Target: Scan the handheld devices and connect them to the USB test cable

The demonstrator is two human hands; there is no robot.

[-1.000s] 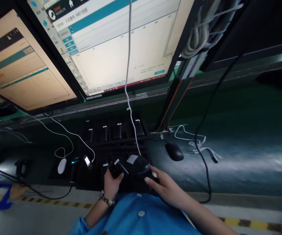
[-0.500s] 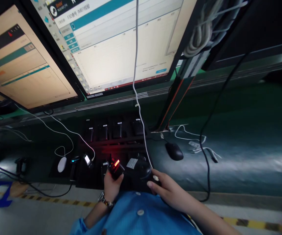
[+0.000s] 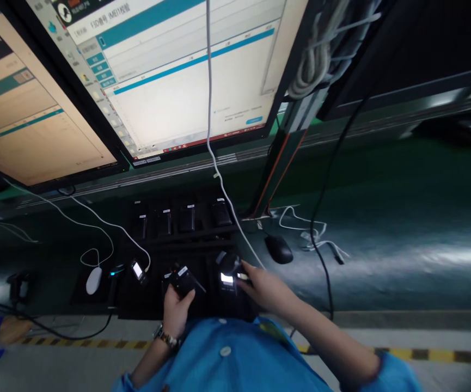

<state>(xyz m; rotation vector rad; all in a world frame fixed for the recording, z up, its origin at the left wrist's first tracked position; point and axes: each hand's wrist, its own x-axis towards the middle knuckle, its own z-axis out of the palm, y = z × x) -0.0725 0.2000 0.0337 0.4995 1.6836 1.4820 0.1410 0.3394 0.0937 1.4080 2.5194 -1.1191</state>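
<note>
Black handheld scanner point(image 3: 227, 270) with a lit white window sits low at the near edge of the dark worktop point(image 3: 382, 256), right hand point(image 3: 264, 287) closed around its side. Just left, the small black device with a white label point(image 3: 183, 280) is pinched in the left hand point(image 3: 177, 309)'s grip, fingers wrapped underneath.

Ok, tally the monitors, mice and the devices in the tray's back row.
Monitors: 2
Mice: 2, one white, one black
Devices in the tray's back row: 4
Total: 8
</note>
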